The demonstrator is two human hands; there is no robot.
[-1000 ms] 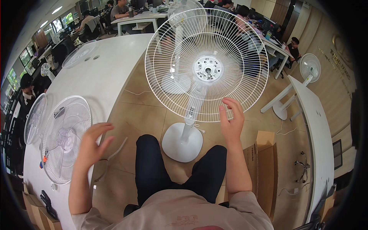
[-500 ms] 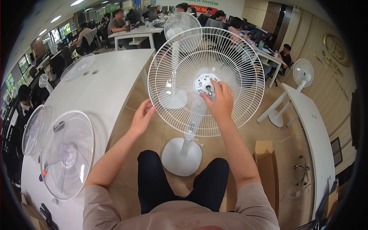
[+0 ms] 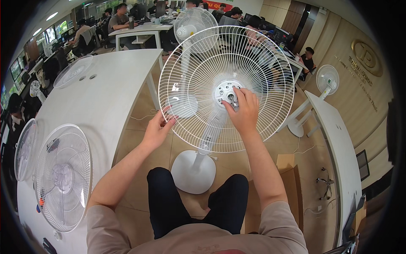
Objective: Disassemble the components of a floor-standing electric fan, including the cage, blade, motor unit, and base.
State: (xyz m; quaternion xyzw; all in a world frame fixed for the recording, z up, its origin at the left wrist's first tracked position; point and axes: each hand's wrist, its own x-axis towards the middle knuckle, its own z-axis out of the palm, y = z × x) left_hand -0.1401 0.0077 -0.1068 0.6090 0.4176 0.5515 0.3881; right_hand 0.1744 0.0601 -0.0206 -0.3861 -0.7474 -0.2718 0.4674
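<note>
A white stand fan stands in front of me, its open wire rear guard (image 3: 194, 133) facing up toward me with no blades in it. My right hand (image 3: 246, 112) is closed at the middle of the guard, thumb and fingers pinching round the white hub (image 3: 223, 89), where a grey metal shaft shows. Exactly which piece the fingers grip is partly hidden by the hand. At the guard's lower left rim my left hand (image 3: 158, 129) has its thumb and fingers bent round the wires. Below, the white pole leads to a rounded square base (image 3: 193, 172) between my knees.
On the white table (image 3: 127, 80) at left lie several wire guards, the nearest with clear blades (image 3: 63, 178) behind it. Another stand fan (image 3: 196, 29) is behind mine, and one (image 3: 327, 80) stands by the right table (image 3: 338, 139). An open cardboard box (image 3: 292, 190) sits at my right.
My left hand has closed in on the guard's rim, its fingers now round the wires. The right hand stays at the hub. The whole view has shifted slightly.
</note>
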